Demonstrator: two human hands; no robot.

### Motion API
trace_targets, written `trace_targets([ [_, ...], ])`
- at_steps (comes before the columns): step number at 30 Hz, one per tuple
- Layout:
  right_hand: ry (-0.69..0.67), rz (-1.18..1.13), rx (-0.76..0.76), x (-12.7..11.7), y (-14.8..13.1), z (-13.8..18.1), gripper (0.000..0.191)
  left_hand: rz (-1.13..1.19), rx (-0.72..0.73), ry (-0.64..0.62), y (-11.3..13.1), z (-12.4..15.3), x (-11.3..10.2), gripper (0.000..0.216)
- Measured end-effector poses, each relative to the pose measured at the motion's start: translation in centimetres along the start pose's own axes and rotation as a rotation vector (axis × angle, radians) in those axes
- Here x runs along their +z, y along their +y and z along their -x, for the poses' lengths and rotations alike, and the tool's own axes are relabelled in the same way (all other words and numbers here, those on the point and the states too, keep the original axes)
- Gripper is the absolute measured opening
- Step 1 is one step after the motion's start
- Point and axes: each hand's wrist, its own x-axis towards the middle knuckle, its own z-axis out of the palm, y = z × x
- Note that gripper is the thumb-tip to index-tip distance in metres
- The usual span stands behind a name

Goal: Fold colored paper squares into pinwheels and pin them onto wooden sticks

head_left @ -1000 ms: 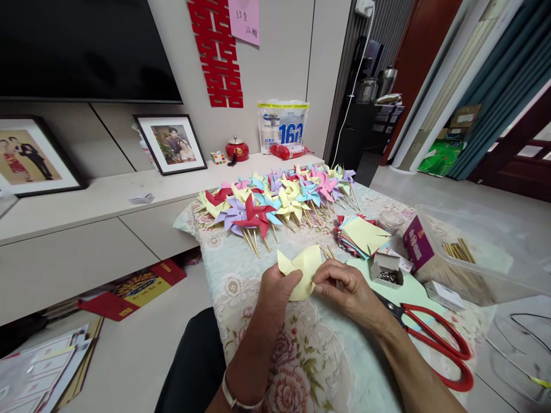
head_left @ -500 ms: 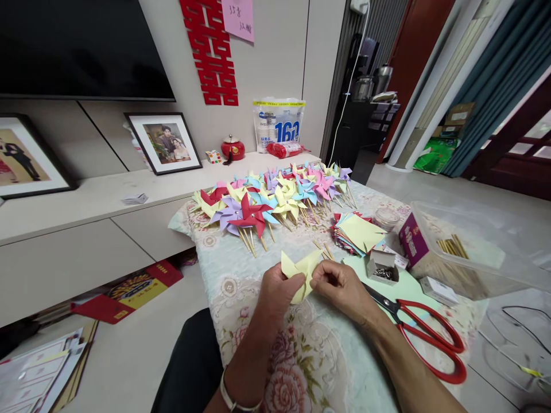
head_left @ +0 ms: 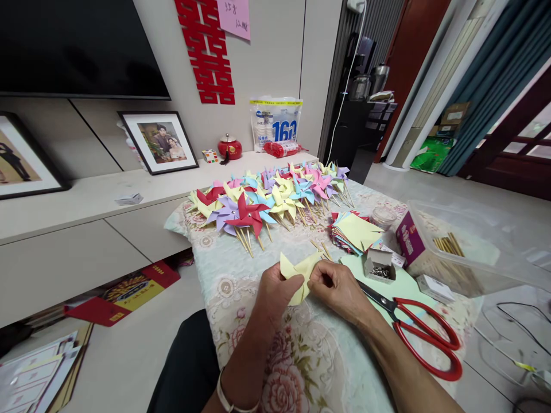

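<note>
A yellow paper pinwheel [head_left: 298, 272] is pinched between both my hands just above a table with a floral cloth [head_left: 310, 355]. My left hand [head_left: 275, 292] grips its left side, thumb on top of the paper. At its centre, my right hand [head_left: 338, 287] has the fingers closed together on the folded corners. Behind my hands lies a heap of finished pinwheels [head_left: 271, 198] on wooden sticks in red, purple, blue, pink and yellow.
Red-handled scissors [head_left: 424, 338] lie by my right forearm. A small open box of pins [head_left: 379, 267], a stack of coloured paper squares [head_left: 357, 232] and a clear tub with wooden sticks [head_left: 456, 246] sit to the right. A low cabinet with framed photos [head_left: 157, 140] runs along the left.
The paper's flaps have been folded in toward the centre, so the pinwheel looks smaller. Both hands stay closed on it. The view has shifted slightly to the right.
</note>
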Motion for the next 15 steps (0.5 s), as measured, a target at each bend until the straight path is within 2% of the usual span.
trace_targets([
  [15, -0.008, 0.023, 0.021, 0.02, 0.17, -0.04, 0.015, -0.112, 0.048, 0.015, -0.61, -0.30, -0.06, 0.022],
])
